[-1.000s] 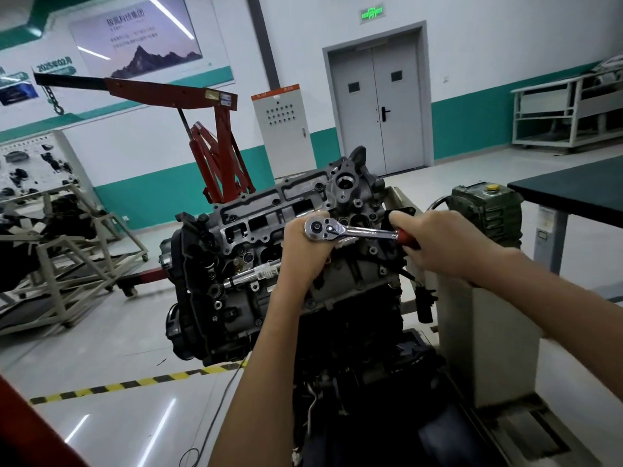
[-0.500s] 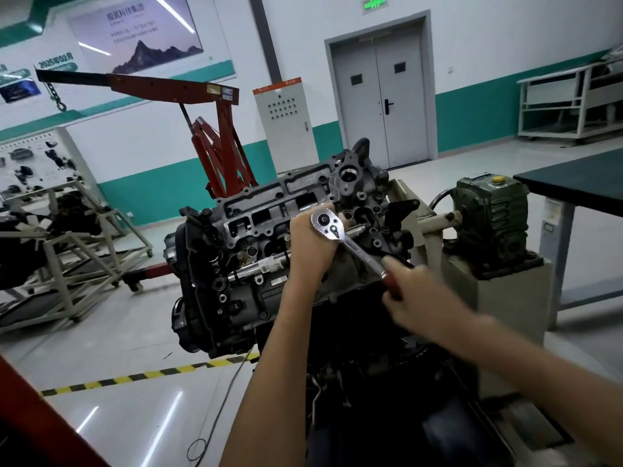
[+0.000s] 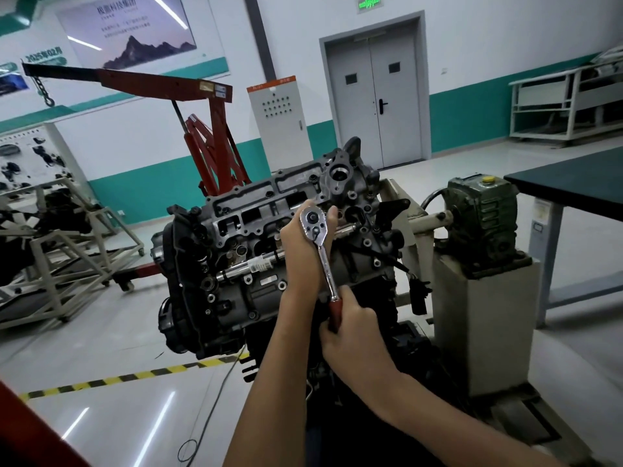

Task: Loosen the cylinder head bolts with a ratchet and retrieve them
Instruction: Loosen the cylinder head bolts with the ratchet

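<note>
A dark grey engine with its cylinder head (image 3: 256, 227) exposed is mounted on a stand at the centre. A chrome ratchet (image 3: 320, 244) with a red handle stands against the head, its round head up and its handle pointing down. My left hand (image 3: 303, 251) wraps around the ratchet's head from behind, thumb beside it. My right hand (image 3: 350, 328) grips the red handle at the lower end. The bolt under the ratchet is hidden by the tool and my left hand.
A green gearbox (image 3: 478, 214) sits on the stand's beige pedestal (image 3: 478, 318) to the right. A dark-topped table (image 3: 573, 180) stands at the far right. A red engine crane (image 3: 209, 129) stands behind, frames with parts (image 3: 50, 237) at left, hazard tape (image 3: 135, 375) on the floor.
My right hand has swung the ratchet handle clockwise, from pointing right to pointing almost straight down. My left hand has stayed on the ratchet's head.
</note>
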